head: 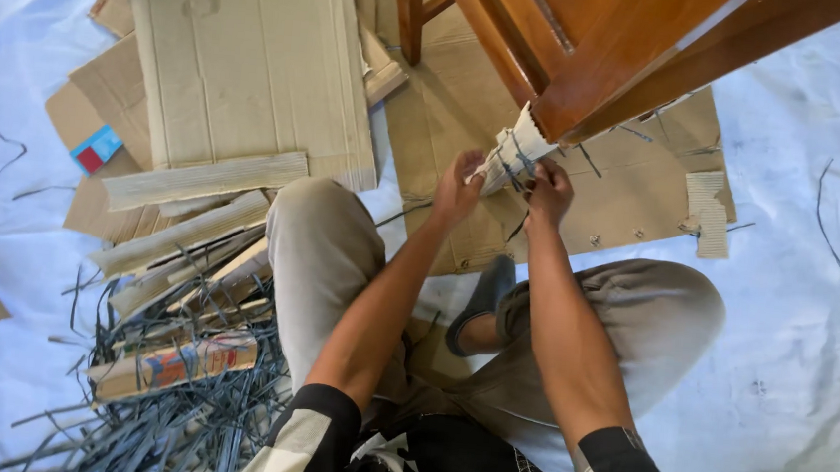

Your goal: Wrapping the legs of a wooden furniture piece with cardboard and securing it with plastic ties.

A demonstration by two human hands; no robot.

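- The left hand (459, 189) holds the card wrap (515, 152) on the chair leg (591, 100).
- The right hand (550, 188) pinches a strap (523, 166) there.
- Cardboard (253, 73) lies by the floor's top edge.
- The wrap could slip off if the strap goes loose.

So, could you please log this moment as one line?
left hand: holds cardboard wrap | right hand: on grey strap | wrap: around wooden chair leg | person: seated, white sheet
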